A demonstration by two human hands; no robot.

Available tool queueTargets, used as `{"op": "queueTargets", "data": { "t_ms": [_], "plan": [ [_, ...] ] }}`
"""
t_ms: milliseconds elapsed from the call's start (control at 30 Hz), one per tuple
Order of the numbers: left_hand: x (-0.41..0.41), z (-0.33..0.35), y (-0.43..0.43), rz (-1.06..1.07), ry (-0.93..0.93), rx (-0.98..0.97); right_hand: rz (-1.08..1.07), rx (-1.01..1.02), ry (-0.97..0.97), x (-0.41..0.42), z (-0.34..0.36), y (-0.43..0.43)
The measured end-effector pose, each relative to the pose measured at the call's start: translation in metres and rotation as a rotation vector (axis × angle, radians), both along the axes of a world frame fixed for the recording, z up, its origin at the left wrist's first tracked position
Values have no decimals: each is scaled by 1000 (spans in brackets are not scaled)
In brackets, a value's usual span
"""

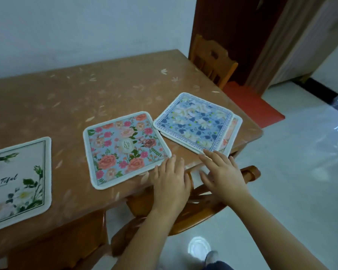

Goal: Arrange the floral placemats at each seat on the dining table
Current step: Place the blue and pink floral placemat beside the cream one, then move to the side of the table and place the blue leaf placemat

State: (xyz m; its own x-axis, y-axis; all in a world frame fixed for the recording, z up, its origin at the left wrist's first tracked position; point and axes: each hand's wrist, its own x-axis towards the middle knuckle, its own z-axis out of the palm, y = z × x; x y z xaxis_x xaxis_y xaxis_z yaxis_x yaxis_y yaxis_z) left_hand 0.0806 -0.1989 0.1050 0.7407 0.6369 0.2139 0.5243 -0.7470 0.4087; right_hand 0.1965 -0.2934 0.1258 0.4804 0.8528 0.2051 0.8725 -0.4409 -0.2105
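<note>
A pink-flowered placemat (125, 147) lies flat near the table's front edge. To its right a blue-and-white flowered placemat (193, 121) tops a small stack, with an orange-patterned placemat (231, 131) peeking out beneath. A white placemat with green leaves (18, 182) lies at the far left. My left hand (170, 180) rests with straight fingers at the pink placemat's near right corner. My right hand (220, 172) has spread fingers, its fingertips touching the near corner of the blue stack.
The brown table (86, 90) carries a glossy leaf-patterned cover. One wooden chair (191, 203) is tucked under the front edge below my hands; another chair (211, 59) stands at the right end. A red mat (252, 102) lies on the pale tiled floor.
</note>
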Motion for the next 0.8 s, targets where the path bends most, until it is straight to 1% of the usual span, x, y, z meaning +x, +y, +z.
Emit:
{"op": "queueTargets", "data": {
  "t_ms": [267, 433, 567, 667, 800],
  "plan": [
    [83, 12, -59, -73, -36, 51, -81, 134, 7, 75, 7, -68],
    [162, 18, -110, -47, -77, 71, -75, 126, 22, 150, 10, -114],
    [224, 23, -144, -47, -56, 63, -43, 154, 8, 209, 13, -150],
    [257, 24, -158, -16, -53, 78, -21, 172, 23, 247, 11, -165],
    [294, 25, -165, -25, -58, 103, -49, 204, 91, 284, 4, -172]
  ]
}}
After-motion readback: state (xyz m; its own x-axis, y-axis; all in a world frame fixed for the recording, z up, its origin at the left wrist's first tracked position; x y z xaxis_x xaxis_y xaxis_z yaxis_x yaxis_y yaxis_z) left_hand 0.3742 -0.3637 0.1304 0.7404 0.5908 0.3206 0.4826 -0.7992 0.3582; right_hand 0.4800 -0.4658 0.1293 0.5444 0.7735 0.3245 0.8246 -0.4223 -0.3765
